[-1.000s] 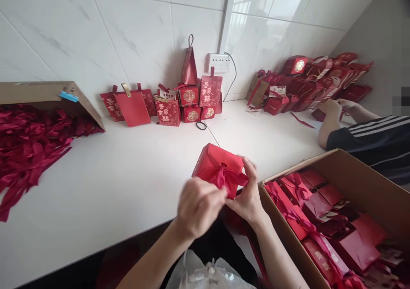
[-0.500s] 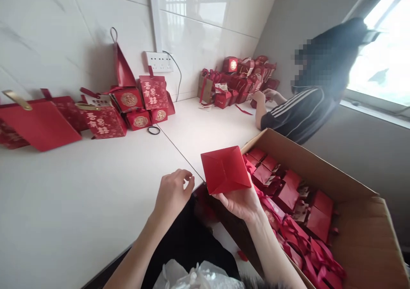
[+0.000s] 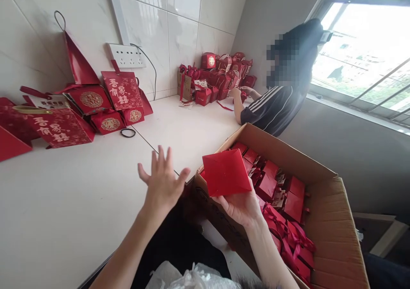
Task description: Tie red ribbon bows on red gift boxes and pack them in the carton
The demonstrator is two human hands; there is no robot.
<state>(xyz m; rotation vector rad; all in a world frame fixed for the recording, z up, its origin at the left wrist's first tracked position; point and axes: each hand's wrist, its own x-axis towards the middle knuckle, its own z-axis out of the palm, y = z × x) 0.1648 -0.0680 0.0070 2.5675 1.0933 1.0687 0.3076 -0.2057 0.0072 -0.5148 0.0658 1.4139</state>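
My right hand (image 3: pixel 241 207) grips a small red gift box (image 3: pixel 226 172) from below, holding it over the near corner of an open cardboard carton (image 3: pixel 329 220). Inside the carton lie several red boxes tied with dark red ribbon (image 3: pixel 282 195). My left hand (image 3: pixel 162 183) hovers above the white counter (image 3: pixel 80 195) just left of the carton, fingers spread, holding nothing.
Red gift bags and boxes with gold characters (image 3: pixel 92 105) stand against the tiled wall, with a black hair tie (image 3: pixel 127 132) lying in front of them. A second pile of red boxes (image 3: pixel 218 75) fills the far corner, where another person in a striped black shirt (image 3: pixel 278 105) works. A plastic bag (image 3: pixel 192 278) rests on my lap.
The view has swung right. My left hand let go of the ribbon, drew away and opened its fingers. My right hand carried the red box over the carton.
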